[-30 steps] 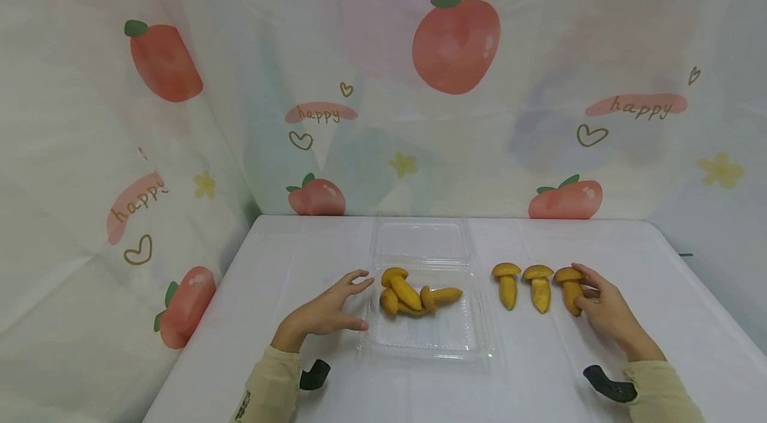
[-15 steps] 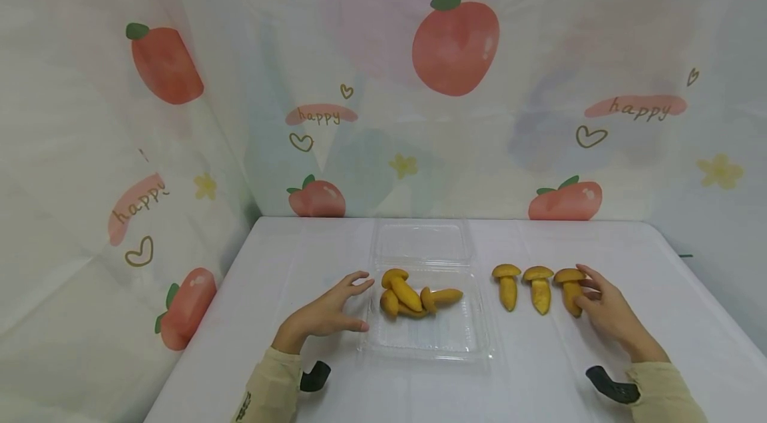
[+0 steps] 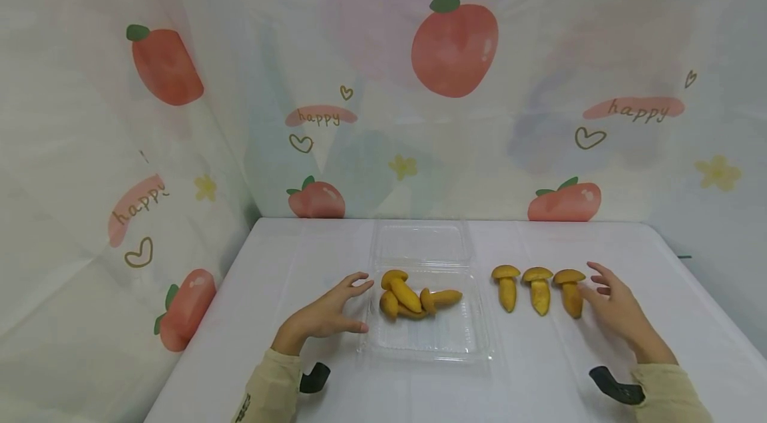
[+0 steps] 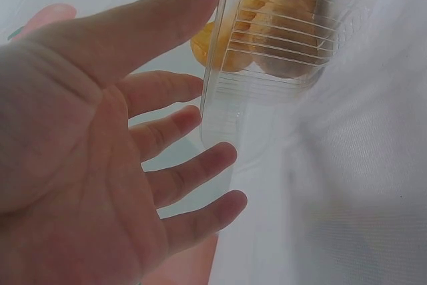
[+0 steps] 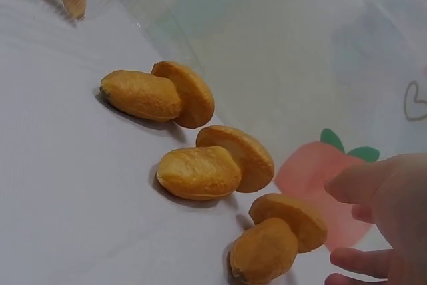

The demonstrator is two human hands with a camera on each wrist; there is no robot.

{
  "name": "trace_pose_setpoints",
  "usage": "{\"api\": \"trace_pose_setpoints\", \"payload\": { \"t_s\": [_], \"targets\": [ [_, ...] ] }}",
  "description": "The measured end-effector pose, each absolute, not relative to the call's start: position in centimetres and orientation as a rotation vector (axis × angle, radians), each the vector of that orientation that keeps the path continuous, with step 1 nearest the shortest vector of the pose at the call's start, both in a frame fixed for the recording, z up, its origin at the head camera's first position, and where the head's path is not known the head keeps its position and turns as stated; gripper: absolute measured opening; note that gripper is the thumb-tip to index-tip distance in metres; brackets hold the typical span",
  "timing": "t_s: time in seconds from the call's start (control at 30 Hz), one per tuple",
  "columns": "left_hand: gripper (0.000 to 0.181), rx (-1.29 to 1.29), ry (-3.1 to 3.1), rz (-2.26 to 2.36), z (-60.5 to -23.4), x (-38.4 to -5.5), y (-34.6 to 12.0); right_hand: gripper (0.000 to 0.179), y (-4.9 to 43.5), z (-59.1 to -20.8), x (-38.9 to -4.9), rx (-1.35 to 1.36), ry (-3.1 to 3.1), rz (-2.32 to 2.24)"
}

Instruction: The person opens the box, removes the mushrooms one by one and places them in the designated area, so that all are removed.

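Lying partly hidden, one boxed mushroom (image 3: 389, 305)

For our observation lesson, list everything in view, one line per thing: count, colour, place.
Table: 1, white, foreground
Box: 1, clear, mid-table
Lid: 1, clear, open behind the box
Boxed mushrooms: 3 visible, yellow-brown, overlapping inside the box
Loose mushrooms: 3, yellow-brown, in a row right of the box
Backdrop: 1, pale pastels, behind and left of the table
Peach prints: 5, coral, on the backdrop
"Happy" prints: 3, pink, on the backdrop
Yellow flower prints: 3, yellow, on the backdrop
Sleeves: 2, beige, lower edge
Black pieces: 2, black, by the sleeves
Left grip: 1, bare, at the box's left side
Right grip: 1, bare, beside the rightmost mushroom
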State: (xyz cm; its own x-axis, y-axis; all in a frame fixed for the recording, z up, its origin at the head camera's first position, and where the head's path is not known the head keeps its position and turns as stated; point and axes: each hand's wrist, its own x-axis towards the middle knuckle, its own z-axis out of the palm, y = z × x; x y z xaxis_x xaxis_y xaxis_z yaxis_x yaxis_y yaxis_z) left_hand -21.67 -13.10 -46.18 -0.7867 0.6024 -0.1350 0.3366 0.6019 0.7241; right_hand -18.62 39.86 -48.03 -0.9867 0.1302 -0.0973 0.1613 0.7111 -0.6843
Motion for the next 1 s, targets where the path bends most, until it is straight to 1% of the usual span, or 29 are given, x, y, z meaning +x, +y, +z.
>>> {"api": "trace_pose_setpoints", "payload": {
  "t_s": [0.3,0.47,0.7,1.0],
  "targets": [
    [0.085,0.784,2.46,0.999,-46.0,-21.6,-13.1,0.071,38.1,-46.4,-18.1,0.184,2.926,-1.164],
    [0.084,0.791,2.461,0.999,-46.0,-21.7,-13.2,0.067,36.6,-45.4,-18.0,0.122,2.95,-1.201],
    [0.084,0.775,2.464,1.004,-46.1,-21.7,-13.1,0.066,34.4,-44.4,-17.4,0.001,2.948,-1.27],
    [0.084,0.782,2.465,1.006,-46.1,-21.7,-13.2,0.06,31.8,-43.8,-17.0,-0.207,2.987,-1.267]
  ]
}}
